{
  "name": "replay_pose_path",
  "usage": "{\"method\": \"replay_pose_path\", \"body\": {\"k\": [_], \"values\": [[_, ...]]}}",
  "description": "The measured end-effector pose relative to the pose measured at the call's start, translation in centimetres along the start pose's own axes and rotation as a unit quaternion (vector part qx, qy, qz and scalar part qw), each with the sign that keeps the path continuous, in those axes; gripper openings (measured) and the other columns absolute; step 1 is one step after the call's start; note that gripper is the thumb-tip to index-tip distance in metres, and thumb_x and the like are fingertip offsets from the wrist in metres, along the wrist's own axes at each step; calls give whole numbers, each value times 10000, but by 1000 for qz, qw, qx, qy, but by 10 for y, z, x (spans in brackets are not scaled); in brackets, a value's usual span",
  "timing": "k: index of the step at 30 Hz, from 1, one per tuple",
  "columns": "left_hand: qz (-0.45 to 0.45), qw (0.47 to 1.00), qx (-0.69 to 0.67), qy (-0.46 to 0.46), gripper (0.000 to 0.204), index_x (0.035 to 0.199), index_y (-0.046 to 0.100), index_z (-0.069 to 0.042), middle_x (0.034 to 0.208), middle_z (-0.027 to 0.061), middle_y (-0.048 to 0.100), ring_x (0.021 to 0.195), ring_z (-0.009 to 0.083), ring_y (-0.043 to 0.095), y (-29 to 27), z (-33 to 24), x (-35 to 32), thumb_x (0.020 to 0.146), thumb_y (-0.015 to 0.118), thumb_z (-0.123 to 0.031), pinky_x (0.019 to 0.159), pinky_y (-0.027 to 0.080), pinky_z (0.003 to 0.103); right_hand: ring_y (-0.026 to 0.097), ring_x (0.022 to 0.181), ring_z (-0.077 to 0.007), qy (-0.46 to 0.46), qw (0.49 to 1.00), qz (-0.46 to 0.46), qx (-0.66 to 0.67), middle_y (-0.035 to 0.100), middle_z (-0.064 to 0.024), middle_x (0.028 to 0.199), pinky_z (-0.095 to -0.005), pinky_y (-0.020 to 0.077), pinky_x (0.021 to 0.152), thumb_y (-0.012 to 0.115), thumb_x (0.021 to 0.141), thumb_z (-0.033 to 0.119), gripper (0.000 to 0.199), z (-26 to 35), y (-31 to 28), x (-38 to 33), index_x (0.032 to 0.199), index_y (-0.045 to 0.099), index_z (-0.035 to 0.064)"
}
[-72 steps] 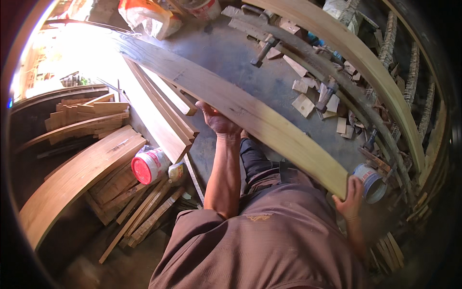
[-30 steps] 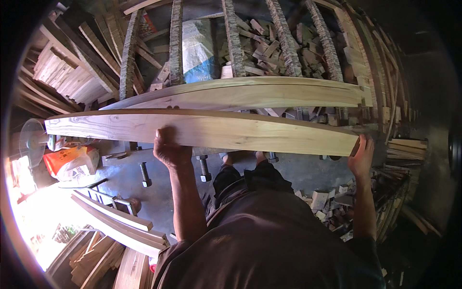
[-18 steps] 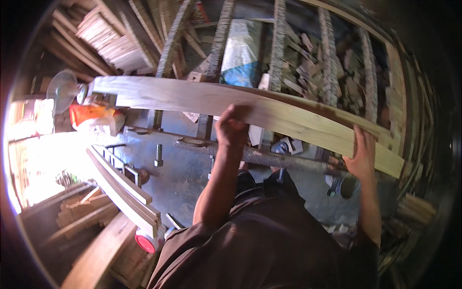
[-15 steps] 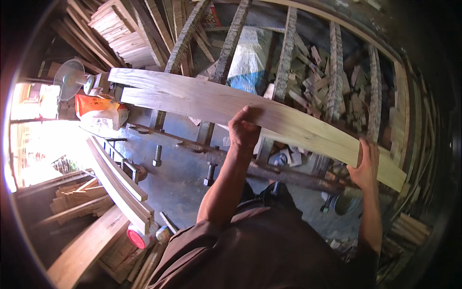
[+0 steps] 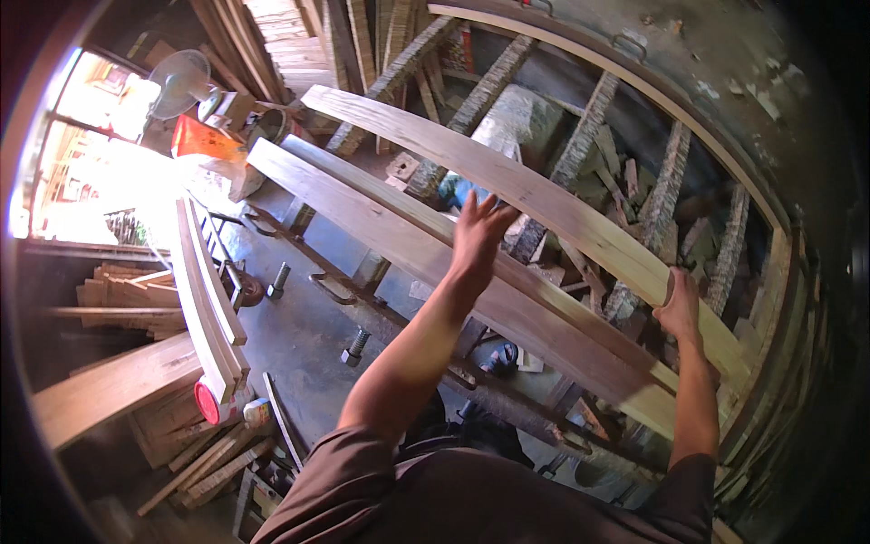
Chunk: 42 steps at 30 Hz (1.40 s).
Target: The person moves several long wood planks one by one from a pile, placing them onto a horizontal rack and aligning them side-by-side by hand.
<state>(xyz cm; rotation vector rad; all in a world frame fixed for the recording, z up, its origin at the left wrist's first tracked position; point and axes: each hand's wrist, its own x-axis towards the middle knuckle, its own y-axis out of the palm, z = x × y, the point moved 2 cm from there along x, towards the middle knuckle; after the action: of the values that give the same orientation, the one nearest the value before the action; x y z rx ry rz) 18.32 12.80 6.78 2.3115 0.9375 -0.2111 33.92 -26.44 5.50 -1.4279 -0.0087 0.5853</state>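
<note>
A long pale plank point(image 5: 562, 207) lies slanting across the rough bars of a rack. My right hand point(image 5: 680, 306) grips it near its right end, fingers wrapped over the edge. My left hand point(image 5: 478, 238) hovers over the gap on the near side of that plank, fingers spread and holding nothing; whether its fingertips touch the edge I cannot tell. Closer to me, two more planks lie side by side: a wide one point(image 5: 362, 222) and a narrower one point(image 5: 580, 315) along its far side. My left forearm crosses over both and hides part of them.
Beneath the rack's crossbars point(image 5: 589, 127) lie wood offcuts point(image 5: 634, 181). A metal bar with upright bolts point(image 5: 356, 347) runs along the near side. Left are curved boards point(image 5: 204, 299), a red-lidded tub point(image 5: 213, 401), a fan point(image 5: 181, 83) and an orange-and-white bag point(image 5: 207, 140).
The far plank has separated from the planks nearer me, now lying apart across the bars. My left hand has let go and spread its fingers; my right hand keeps its grip. The view has shifted.
</note>
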Motion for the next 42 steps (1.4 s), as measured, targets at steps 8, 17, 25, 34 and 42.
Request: {"method": "replay_pose_path", "body": {"k": [8, 17, 25, 34, 42], "values": [[-284, 927, 227, 97, 623, 1483, 361, 70, 1244, 181, 665, 1066, 217, 653, -228, -77, -211, 910, 606, 57, 948, 516, 332, 451, 1269, -432, -15, 992, -88, -92, 493, -209, 1362, -500, 385, 1077, 664, 827, 63, 592, -62, 89, 74, 1373, 437, 62], [-412, 880, 203, -125, 848, 1554, 253, 14, 1152, 158, 692, 953, 194, 650, -438, -60, -310, 864, 733, -95, 850, 502, 339, 265, 1474, -349, 56, 998, -29, -11, 230, -130, 1624, -548, 318, 1205, 550, 975, 6, 644, 86, 53, 55, 1556, 299, 123], [-494, 858, 94, -107, 884, 1523, 314, 13, 1195, 143, 592, 1038, 236, 563, -723, -153, -274, 833, 796, -257, 862, 467, 406, 369, 1436, -354, -304, 932, -183, 74, 414, -170, 1536, -480, 320, 1174, 595, 865, -13, 611, 441, 10, -115, 1457, 445, 18], [-606, 672, 377, -198, 983, 1459, 346, -3, 1384, 236, 464, 1308, 394, 461, -900, -223, -160, 704, 832, -405, 1125, 361, 502, 541, 1282, -384, -443, 855, 230, 140, 579, -234, 1349, -445, 426, 1092, 757, 729, 111, 538, 822, 209, -297, 1238, 627, -7], [-467, 785, 355, -200, 417, 962, 679, 23, 936, 222, 723, 884, 353, 706, -970, -225, -189, 721, 734, -312, 796, 556, 432, 591, 1226, -371, -509, 793, 288, 169, 619, -223, 1303, -408, 458, 1064, 727, 790, 120, 526, 1047, 373, -289, 1287, 601, 6]]}}
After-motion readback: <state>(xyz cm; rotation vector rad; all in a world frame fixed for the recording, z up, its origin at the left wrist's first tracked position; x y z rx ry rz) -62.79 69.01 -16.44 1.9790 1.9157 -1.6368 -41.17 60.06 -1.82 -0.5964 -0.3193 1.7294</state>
